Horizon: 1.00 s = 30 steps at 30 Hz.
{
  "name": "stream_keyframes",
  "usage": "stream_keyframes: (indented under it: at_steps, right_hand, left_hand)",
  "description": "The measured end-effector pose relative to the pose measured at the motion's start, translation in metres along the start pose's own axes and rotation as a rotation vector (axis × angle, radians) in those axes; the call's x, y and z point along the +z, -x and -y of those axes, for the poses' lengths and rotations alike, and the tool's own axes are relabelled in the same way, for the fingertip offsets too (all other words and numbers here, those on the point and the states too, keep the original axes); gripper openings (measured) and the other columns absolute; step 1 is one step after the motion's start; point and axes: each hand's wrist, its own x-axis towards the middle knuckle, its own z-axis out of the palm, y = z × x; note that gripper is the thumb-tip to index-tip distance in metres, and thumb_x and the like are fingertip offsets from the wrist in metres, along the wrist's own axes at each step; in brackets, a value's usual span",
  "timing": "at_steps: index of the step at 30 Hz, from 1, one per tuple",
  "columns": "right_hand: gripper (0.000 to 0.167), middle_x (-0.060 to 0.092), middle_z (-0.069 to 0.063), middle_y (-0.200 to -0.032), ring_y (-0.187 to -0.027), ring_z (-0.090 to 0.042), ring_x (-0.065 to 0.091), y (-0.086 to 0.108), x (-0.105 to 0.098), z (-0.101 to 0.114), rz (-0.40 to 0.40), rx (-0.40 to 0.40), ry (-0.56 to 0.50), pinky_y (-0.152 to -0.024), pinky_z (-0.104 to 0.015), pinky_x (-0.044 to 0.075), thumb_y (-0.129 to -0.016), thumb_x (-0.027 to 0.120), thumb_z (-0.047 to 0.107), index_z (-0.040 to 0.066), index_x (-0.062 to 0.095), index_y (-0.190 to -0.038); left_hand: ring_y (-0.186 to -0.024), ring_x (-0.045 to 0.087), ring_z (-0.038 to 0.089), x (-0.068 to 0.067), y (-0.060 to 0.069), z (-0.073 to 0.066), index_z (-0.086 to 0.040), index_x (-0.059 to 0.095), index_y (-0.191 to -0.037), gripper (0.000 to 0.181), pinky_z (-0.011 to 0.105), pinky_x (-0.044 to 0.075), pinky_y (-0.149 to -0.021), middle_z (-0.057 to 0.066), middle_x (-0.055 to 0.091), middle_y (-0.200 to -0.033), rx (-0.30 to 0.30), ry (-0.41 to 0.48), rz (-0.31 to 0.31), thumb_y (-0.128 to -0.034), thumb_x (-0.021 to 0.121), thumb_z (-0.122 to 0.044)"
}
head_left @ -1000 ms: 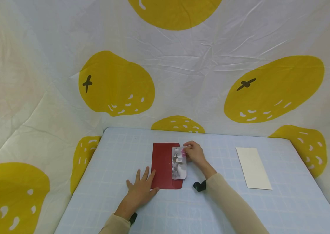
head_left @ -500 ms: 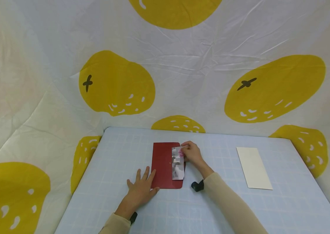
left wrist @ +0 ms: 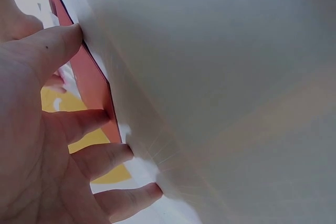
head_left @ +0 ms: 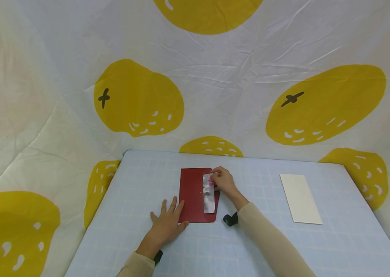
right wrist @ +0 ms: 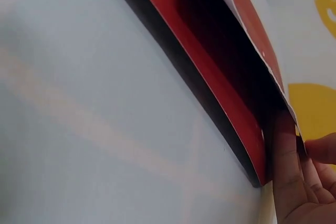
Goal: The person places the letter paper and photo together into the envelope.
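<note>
A flat red folder [head_left: 191,196] lies on the table, with a narrow picture panel [head_left: 208,200] along its right part. My left hand [head_left: 167,227] rests with spread fingers at the folder's lower left edge; its thumb and fingertips touch down there in the left wrist view [left wrist: 47,124]. At the panel's upper right edge, my right hand [head_left: 225,184] pinches the panel between thumb and fingers. The right wrist view shows the right hand [right wrist: 307,182] with a finger under the raised panel, above the red inner surface [right wrist: 220,87].
A white rectangular card [head_left: 301,199] lies on the right side of the light blue checked table [head_left: 257,246]. Behind and left of the table hangs a white cloth [head_left: 215,104] with large yellow fruit prints. Each wrist carries a dark strap piece.
My right hand has moved a little to the left with the panel's right edge, and the panel looks narrower, tilted up from the folder. My left hand has stayed put.
</note>
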Motion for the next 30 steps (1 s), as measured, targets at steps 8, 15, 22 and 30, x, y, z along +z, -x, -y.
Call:
stream_keyframes:
  at_steps: [8,15,22,30]
  right_hand:
    - [0.021,0.066,-0.013,-0.091,-0.065,-0.019,0.063,0.001,0.006,0.001,-0.007,0.000,0.016,-0.053,-0.037,0.058,-0.094,0.063,0.003,-0.002,0.064,-0.115]
    - [0.021,0.066,-0.012,-0.091,-0.067,-0.019,0.062,0.001,0.011,0.001,-0.009,-0.018,0.032,-0.053,-0.036,0.058,-0.094,0.062,0.004,-0.001,0.064,-0.114]
    - [0.019,0.066,-0.012,-0.090,-0.067,-0.019,0.062,0.003,0.016,0.002,-0.005,-0.016,0.039,-0.053,-0.036,0.058,-0.095,0.061,0.003,-0.002,0.063,-0.113]
    - [0.017,0.066,-0.010,-0.088,-0.066,-0.018,0.061,0.003,0.016,0.001,-0.003,-0.013,0.065,-0.053,-0.034,0.057,-0.095,0.061,0.005,0.000,0.063,-0.111]
  left_hand:
    - [-0.143,0.022,0.049,0.000,0.000,0.000,-0.017,0.037,-0.155,0.079,0.084,0.023,-0.093,0.015,0.030,-0.160,-0.002,0.004,0.000,-0.0913,0.065,-0.053]
    - [-0.143,0.023,0.049,-0.001,0.000,0.000,-0.016,0.038,-0.155,0.078,0.084,0.024,-0.093,0.015,0.031,-0.160,-0.001,0.008,-0.002,-0.0910,0.066,-0.052]
    - [-0.143,0.023,0.049,0.000,0.000,0.000,-0.015,0.038,-0.155,0.079,0.084,0.024,-0.093,0.015,0.031,-0.160,0.001,0.003,-0.004,-0.0911,0.066,-0.053]
    - [-0.143,0.022,0.049,0.001,-0.001,0.001,-0.015,0.038,-0.155,0.079,0.084,0.023,-0.093,0.015,0.031,-0.160,0.001,0.007,-0.005,-0.0913,0.065,-0.053]
